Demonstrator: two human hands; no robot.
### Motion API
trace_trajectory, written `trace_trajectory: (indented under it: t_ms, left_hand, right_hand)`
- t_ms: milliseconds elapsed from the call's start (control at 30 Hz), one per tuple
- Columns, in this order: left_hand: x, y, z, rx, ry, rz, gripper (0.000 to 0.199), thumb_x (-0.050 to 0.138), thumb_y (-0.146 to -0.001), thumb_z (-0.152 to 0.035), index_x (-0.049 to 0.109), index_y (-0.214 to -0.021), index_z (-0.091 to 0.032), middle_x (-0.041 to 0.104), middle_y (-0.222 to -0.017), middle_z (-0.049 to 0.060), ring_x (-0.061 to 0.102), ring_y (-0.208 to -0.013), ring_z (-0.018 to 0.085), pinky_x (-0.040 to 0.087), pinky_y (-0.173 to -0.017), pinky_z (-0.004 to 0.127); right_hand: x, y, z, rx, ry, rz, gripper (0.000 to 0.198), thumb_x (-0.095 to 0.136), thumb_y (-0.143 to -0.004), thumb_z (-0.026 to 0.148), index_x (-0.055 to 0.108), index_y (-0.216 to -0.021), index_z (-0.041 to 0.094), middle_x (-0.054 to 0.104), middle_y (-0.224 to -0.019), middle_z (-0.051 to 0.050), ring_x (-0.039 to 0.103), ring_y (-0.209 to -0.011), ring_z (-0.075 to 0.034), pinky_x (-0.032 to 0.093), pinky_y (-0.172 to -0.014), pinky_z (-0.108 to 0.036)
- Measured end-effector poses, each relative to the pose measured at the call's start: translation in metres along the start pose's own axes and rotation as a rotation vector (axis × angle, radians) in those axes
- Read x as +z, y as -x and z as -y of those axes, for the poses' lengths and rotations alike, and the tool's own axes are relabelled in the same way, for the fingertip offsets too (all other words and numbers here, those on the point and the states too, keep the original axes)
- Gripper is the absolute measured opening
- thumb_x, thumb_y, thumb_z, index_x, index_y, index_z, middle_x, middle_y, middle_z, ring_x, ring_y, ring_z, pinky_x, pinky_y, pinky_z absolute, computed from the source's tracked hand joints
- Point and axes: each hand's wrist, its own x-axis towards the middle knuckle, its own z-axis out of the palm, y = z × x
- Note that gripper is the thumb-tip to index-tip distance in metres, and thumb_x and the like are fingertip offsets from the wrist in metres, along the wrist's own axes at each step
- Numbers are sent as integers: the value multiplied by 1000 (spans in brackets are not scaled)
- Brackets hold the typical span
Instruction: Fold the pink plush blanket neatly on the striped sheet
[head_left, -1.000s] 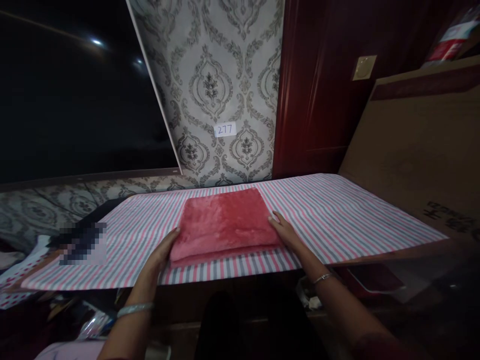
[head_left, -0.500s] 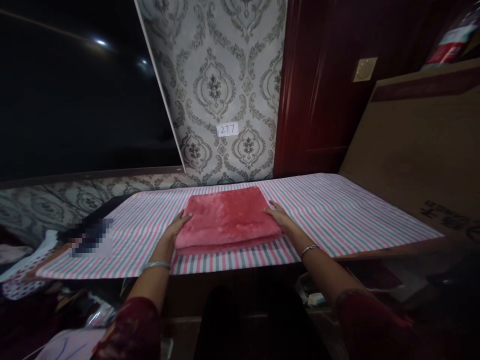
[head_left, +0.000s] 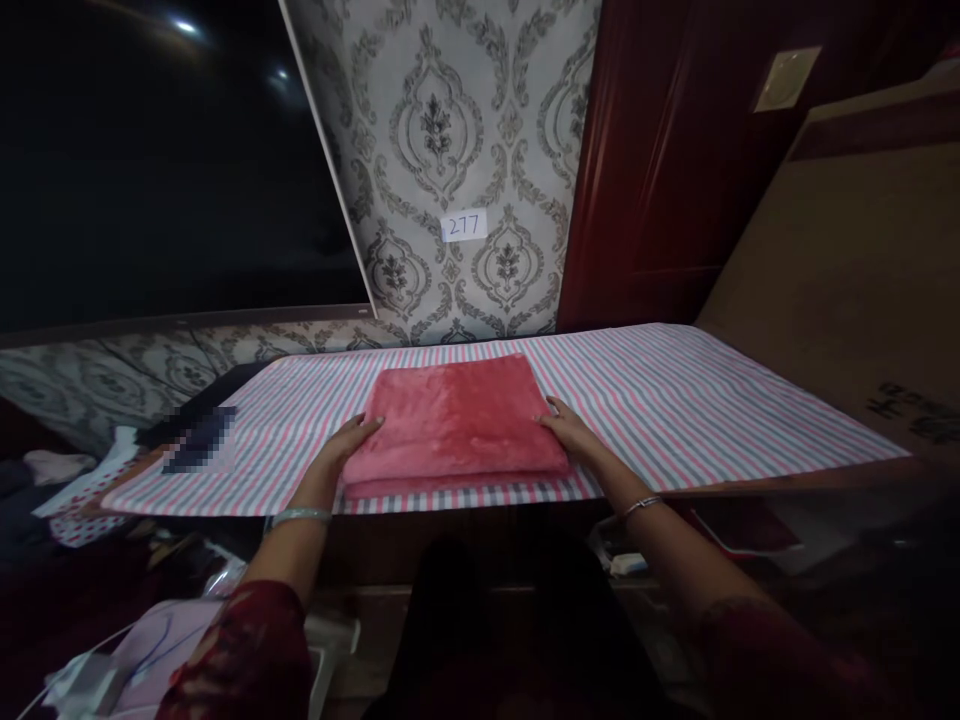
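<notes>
A folded pink plush blanket (head_left: 457, 415) lies on the striped cloth (head_left: 637, 400), close to the table's front edge. My left hand (head_left: 352, 440) grips its left side, thumb on top and the other fingers partly hidden along the edge. On the opposite side my right hand (head_left: 568, 430) holds the blanket in the same way, with its thumb over the upper face. The folded layers show along the near edge.
A large dark television (head_left: 172, 170) hangs at the left. A cardboard box (head_left: 847, 270) stands at the table's right end. A dark blurred item (head_left: 199, 440) lies on the cloth at the left. Clothes and other clutter (head_left: 90, 500) sit lower left.
The blanket sits a little nearer the table's front edge, with both hands still on its sides. My view has tilted slightly downward.
</notes>
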Motion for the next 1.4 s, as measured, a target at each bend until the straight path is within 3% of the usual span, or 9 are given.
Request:
trace_trajectory:
  t_ms: [67,200,333,467,600,700,900,1167,1400]
  left_hand:
    - [4,3,-11,71,-158,-47,80,69,-84,-50,45,-149,-10,59,-142,23,62,-125,34,53,-101,43]
    - [27,15,-48,431,-640,-124,67,54,-94,-40,38,-154,-13,48,-153,20,42,-144,32,35,-117,48]
    - [55,21,-79,567,-922,-51,63,43,-99,-42,35,-156,-17,41,-159,19,31,-150,34,24,-120,58]
    - [71,6,-84,588,-1056,13,63,36,-101,-50,37,-156,-18,39,-160,18,30,-150,34,16,-121,61]
    - [83,-13,-67,548,-1055,24,65,30,-102,-53,37,-156,-19,35,-163,16,28,-151,35,17,-119,66]
    - [92,-21,-53,556,-1029,-41,64,28,-102,-53,36,-157,-20,33,-164,14,27,-152,34,18,-118,68]
    - [96,-26,-43,539,-1010,-34,64,28,-102,-52,33,-158,-22,29,-166,11,22,-154,31,19,-118,69]
    - [96,-22,-46,523,-987,-8,64,27,-102,-53,32,-159,-22,28,-166,11,22,-154,30,18,-119,67]
    - [77,-8,-72,462,-905,163,68,29,-102,-51,26,-161,-17,21,-168,16,16,-156,31,12,-120,66]
  right_hand:
    - [1,2,15,-131,303,-93,74,55,-88,27,33,-157,12,60,-139,-17,59,-126,-31,45,-108,-44]
    - [27,7,54,-379,677,-123,68,45,-98,35,29,-159,10,35,-160,-18,31,-148,-32,29,-120,-45]
    - [61,0,87,-308,801,-19,67,38,-102,46,27,-161,16,22,-166,-16,19,-153,-32,21,-121,-49]
    - [72,-21,94,-239,891,3,65,32,-104,54,30,-160,21,22,-166,-15,13,-154,-32,11,-122,-53]
    - [71,-38,77,-262,948,-41,67,30,-103,61,32,-160,25,21,-167,-13,10,-155,-34,7,-121,-55]
    - [72,-43,63,-286,951,-58,68,30,-102,62,32,-160,26,22,-167,-12,11,-155,-33,10,-121,-55]
    - [75,-45,55,-314,958,-86,68,31,-103,61,33,-159,25,23,-166,-14,14,-154,-33,14,-120,-55]
    - [73,-44,54,-298,992,-70,68,30,-103,60,29,-161,25,20,-167,-13,11,-154,-34,12,-120,-56]
    - [63,-35,74,-245,955,20,67,27,-104,59,27,-161,25,18,-168,-12,8,-155,-34,9,-121,-56]
